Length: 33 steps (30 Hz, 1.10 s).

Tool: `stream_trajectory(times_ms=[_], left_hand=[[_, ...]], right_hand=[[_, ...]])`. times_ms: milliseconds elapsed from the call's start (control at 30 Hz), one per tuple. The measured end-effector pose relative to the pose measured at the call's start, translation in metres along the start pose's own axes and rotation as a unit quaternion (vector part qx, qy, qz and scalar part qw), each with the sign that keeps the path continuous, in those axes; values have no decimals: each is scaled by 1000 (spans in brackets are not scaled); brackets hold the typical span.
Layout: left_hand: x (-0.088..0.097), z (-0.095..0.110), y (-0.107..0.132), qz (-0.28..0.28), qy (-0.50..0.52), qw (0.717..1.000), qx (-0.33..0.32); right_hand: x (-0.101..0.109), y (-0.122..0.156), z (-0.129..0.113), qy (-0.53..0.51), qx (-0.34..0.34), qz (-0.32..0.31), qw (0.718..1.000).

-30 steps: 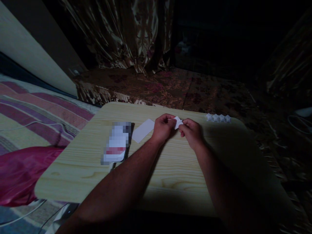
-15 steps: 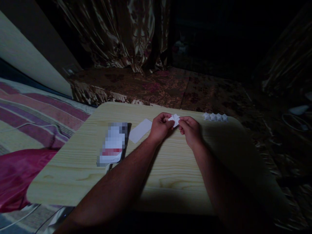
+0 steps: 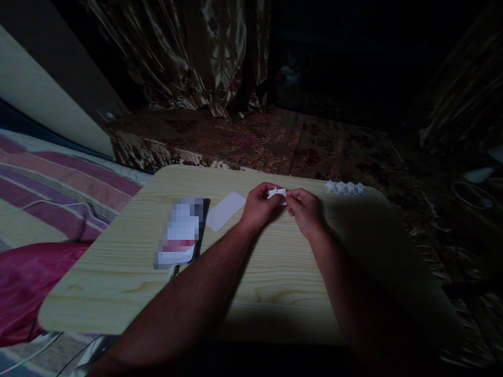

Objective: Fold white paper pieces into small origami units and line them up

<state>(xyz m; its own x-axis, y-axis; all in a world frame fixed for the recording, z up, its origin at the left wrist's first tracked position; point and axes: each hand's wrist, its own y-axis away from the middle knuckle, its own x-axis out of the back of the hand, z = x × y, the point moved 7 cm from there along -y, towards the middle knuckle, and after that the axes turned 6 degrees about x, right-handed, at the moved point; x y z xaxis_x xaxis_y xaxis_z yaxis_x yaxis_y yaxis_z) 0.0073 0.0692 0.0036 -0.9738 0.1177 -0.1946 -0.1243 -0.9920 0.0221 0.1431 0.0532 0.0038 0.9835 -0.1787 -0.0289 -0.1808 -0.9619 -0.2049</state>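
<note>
Both hands meet over the far middle of a light wooden table (image 3: 275,272). My left hand (image 3: 259,207) and my right hand (image 3: 304,209) each pinch one side of a small white folded paper star (image 3: 277,193), fingers closed on it. A row of several finished white paper stars (image 3: 346,187) lies on the table to the right of my right hand. A flat white paper strip (image 3: 225,210) lies just left of my left hand.
A blurred-out phone-like object (image 3: 178,234) lies on the table's left part, with a cable running off the near edge. A striped bed cover (image 3: 47,193) and a red cloth (image 3: 27,283) lie to the left. Dark patterned carpet and a curtain lie beyond.
The paper star has been turned between my fingers and now shows edge-on and flatter. My hands have stayed in the same place over the table.
</note>
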Motion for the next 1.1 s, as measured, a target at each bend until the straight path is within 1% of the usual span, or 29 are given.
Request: stream_trajectory(times_ms=[67, 167, 400, 533, 667, 800, 933, 1100], left_hand=[[2, 0, 0, 6, -6, 1000, -10], [2, -1, -1, -2, 0, 1000, -16], [7, -2, -3, 26, 43, 999, -18], [3, -1, -2, -9, 54, 998, -10], [-2, 2, 0, -47, 64, 997, -4], [-3, 3, 1, -48, 56, 997, 8], [-2, 0, 0, -42, 51, 997, 25], [-1, -4, -2, -62, 70, 994, 51]], right_hand=[[0, 0, -1, 24, 9, -7, 1000], [-1, 0, -2, 38, 16, -20, 999], [-6, 1, -12, 3, 63, -71, 995], [-4, 1, -15, 2, 74, -88, 993], [-5, 3, -20, -4, 65, -121, 991], [-6, 4, -20, -18, 48, -126, 991], [-5, 3, -18, -15, 49, -124, 991], [-4, 2, -17, 2, 54, -133, 990]])
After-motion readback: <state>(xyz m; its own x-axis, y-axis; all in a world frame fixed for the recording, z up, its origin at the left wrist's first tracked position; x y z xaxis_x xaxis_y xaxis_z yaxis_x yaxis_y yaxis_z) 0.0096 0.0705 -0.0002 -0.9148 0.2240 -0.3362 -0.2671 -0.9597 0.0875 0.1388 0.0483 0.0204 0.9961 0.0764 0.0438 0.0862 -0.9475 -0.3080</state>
